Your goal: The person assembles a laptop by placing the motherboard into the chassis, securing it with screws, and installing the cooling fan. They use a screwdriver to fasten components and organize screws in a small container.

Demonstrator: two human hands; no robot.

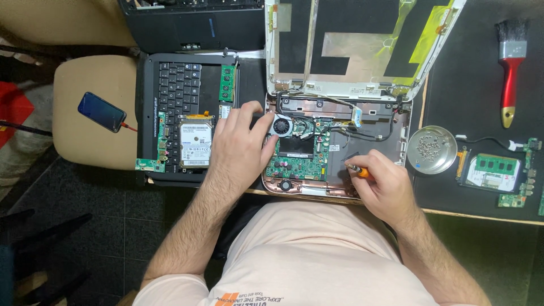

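Dark matte workbench (470,85) along the upper right of the frame, with an opened small laptop (334,147) at centre.

Its glossy copper-pink base is stripped to a green circuit board (294,164) and a round cooling fan (281,125); the white lid above shows foil and black padding. The person's left hand (241,144) lies spread on the base's left edge, thumb touching the fan. Their right hand (385,184) is curled around an orange-handled screwdriver (357,169), its tip on the base's right half. A shallow round steel dish (432,149) of screws sits just right; a red-handled brush (511,65) lies upper right. At left, a silver rectangular hard drive (195,143) rests on a black keyboard (177,90); a phone (102,111) lies on a beige cushion (90,85).
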